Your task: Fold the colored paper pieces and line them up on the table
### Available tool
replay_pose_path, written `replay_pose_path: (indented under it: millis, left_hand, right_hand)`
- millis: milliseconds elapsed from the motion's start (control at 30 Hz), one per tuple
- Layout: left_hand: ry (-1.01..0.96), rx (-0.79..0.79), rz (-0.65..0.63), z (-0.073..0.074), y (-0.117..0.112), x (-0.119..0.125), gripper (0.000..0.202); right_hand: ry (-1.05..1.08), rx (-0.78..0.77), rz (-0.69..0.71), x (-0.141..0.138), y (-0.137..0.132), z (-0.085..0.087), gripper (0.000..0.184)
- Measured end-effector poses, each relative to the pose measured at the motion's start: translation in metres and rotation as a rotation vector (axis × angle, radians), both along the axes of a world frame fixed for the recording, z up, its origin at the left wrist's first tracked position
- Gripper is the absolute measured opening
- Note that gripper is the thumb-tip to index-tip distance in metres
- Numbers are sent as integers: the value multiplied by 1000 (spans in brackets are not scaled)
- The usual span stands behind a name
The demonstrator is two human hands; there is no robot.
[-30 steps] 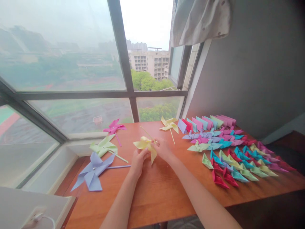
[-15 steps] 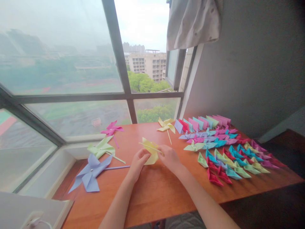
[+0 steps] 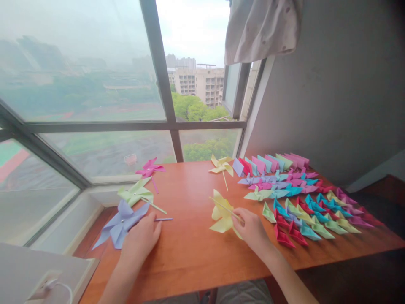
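Note:
My right hand [image 3: 251,230] is closed on the thin stick of a yellow paper pinwheel [image 3: 220,213], holding it just above the wooden table [image 3: 196,257] near the middle. My left hand [image 3: 141,240] has come down on the stick of a lilac pinwheel [image 3: 122,221] at the table's left side, fingers curled over it. A light green pinwheel [image 3: 136,193] lies just beyond the lilac one.
A pink pinwheel [image 3: 148,169] and a second yellow pinwheel [image 3: 222,165] lie at the back by the window frame [image 3: 172,126]. Several folded paper pieces [image 3: 297,198] in rows cover the right half. A white socket with a cable [image 3: 47,287] sits at lower left.
My left hand let go of the yellow pinwheel and moved left onto the lilac pinwheel's stick. My right hand carried the yellow pinwheel to the right and nearer to me.

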State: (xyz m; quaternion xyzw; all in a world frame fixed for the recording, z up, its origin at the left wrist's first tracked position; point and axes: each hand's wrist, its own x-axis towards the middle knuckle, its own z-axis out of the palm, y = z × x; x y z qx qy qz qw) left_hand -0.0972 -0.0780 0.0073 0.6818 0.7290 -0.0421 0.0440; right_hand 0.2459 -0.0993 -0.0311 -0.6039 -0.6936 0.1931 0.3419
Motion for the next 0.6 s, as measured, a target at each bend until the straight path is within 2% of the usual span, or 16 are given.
replay_pose_path:
  millis: [133, 400, 500, 600]
  left_hand:
    - [51, -12, 6, -4, -18, 5, 28]
    - [35, -160, 248, -8, -49, -16, 21]
    - [44, -161, 298, -20, -57, -31, 28]
    - [45, -140, 350, -37, -61, -52, 45]
  right_hand:
    - [17, -40, 6, 1, -8, -1, 17]
    - [35, -56, 7, 3, -23, -5, 17]
    - [28, -41, 8, 3, -27, -5, 19]
    - [14, -42, 19, 4, -28, -5, 20]
